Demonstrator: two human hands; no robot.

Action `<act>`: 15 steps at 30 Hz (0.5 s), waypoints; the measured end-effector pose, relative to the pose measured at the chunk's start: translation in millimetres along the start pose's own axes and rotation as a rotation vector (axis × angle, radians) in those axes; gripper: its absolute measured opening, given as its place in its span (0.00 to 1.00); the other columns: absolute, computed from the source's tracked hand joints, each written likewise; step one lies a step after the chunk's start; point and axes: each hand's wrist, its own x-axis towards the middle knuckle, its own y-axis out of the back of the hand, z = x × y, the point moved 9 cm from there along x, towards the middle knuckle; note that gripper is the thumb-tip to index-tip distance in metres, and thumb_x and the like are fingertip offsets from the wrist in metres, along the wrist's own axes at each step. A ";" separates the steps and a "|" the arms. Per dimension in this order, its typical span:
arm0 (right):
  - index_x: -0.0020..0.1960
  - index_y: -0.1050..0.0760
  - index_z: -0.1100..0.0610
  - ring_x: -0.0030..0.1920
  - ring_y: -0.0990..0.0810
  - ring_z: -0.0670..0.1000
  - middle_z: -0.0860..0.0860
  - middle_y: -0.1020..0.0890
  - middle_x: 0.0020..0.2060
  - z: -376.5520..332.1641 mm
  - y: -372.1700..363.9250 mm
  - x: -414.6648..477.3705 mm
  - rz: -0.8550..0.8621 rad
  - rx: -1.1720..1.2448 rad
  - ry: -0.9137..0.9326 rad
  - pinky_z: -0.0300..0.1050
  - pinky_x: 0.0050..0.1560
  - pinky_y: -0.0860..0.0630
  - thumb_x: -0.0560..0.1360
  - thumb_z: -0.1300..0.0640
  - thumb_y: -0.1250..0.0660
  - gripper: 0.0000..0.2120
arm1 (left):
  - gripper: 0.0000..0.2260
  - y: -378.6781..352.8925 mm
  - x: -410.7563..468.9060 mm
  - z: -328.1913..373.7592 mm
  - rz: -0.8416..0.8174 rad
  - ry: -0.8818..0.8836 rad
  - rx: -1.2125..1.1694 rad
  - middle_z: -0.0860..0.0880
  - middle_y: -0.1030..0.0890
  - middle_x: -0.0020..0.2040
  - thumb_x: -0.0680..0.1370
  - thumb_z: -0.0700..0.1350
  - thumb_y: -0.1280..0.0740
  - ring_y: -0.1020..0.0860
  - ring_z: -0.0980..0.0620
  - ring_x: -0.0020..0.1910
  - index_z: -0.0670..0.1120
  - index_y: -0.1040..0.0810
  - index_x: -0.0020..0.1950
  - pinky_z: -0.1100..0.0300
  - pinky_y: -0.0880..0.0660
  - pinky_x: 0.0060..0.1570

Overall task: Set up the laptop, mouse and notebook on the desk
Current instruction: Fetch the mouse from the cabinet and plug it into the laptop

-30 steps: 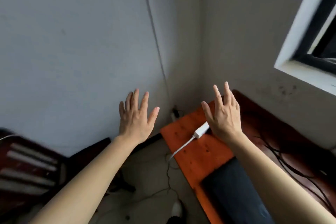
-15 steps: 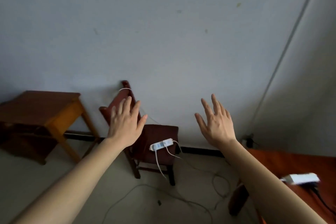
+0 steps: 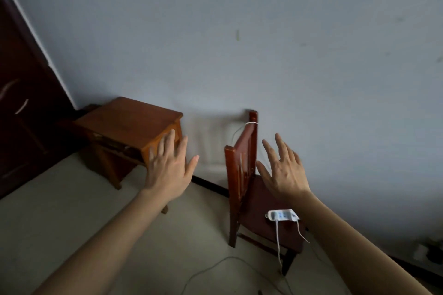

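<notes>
My left hand (image 3: 167,167) is raised in front of me, palm away, fingers spread, holding nothing. My right hand (image 3: 284,170) is raised beside it, fingers also spread and empty. A small brown wooden desk (image 3: 124,120) stands against the wall behind my left hand, its top bare. No laptop, mouse or notebook shows in this view.
A dark red wooden chair (image 3: 242,163) stands by the wall under my right hand, with a white power strip (image 3: 282,215) on its seat and white cables trailing to the floor. A dark cabinet (image 3: 21,115) fills the left edge. A black cable lies on the pale floor (image 3: 72,211).
The view has swung left, away from the orange desk with the dark laptop, to the wall with the chair and small desk. Both hands stay raised, spread and empty.
</notes>
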 end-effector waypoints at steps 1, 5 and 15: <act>0.80 0.41 0.52 0.77 0.38 0.62 0.60 0.43 0.80 -13.7 -9.7 13.8 -0.004 0.015 0.025 0.58 0.74 0.39 0.82 0.37 0.51 0.31 | 0.31 -1.7 3.7 -13.6 0.007 0.015 -0.004 0.35 0.37 0.76 0.80 0.61 0.50 0.37 0.35 0.74 0.43 0.33 0.76 0.35 0.37 0.68; 0.80 0.40 0.52 0.76 0.36 0.63 0.61 0.42 0.80 -95.7 -62.2 98.3 -0.044 0.059 0.164 0.59 0.73 0.37 0.81 0.37 0.51 0.32 | 0.31 -20.1 25.7 -102.4 0.023 0.174 -0.037 0.37 0.38 0.77 0.80 0.62 0.51 0.39 0.37 0.76 0.45 0.36 0.77 0.36 0.38 0.69; 0.81 0.51 0.44 0.80 0.45 0.59 0.54 0.52 0.82 -294.0 -187.8 323.3 -0.173 0.213 0.447 0.59 0.77 0.45 0.80 0.31 0.58 0.33 | 0.36 -60.9 108.8 -322.1 -0.024 0.563 0.133 0.40 0.48 0.81 0.78 0.68 0.60 0.48 0.39 0.79 0.50 0.43 0.80 0.37 0.44 0.72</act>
